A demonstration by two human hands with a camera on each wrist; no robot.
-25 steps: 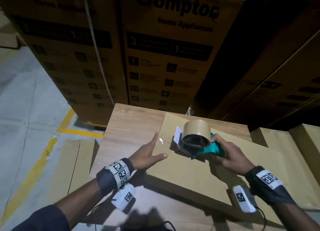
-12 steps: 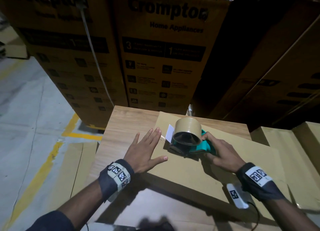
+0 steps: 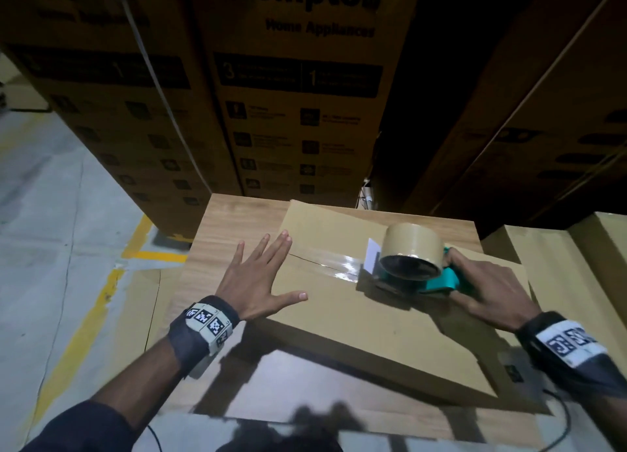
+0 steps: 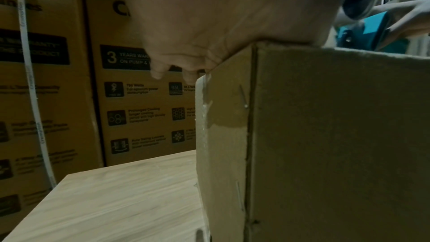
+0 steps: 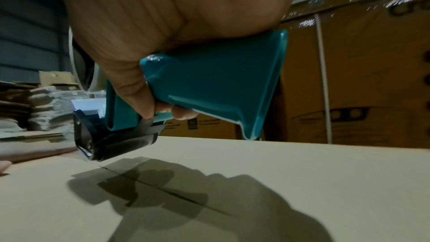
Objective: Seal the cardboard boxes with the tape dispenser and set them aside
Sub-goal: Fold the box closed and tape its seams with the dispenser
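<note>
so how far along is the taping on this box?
Done: shiny tape covers the left part of the seam. In hand: right hand grips the tape dispenser mid-seam; left hand lies flat on the box. Left: remaining seam, cutting, setting aside.

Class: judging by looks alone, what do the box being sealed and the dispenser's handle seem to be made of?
Box: matte brown corrugated cardboard, judging by its raw fibrous edges and stapled corner seam. Dispenser handle: probably glossy moulded teal plastic; it shows bright highlights.
</note>
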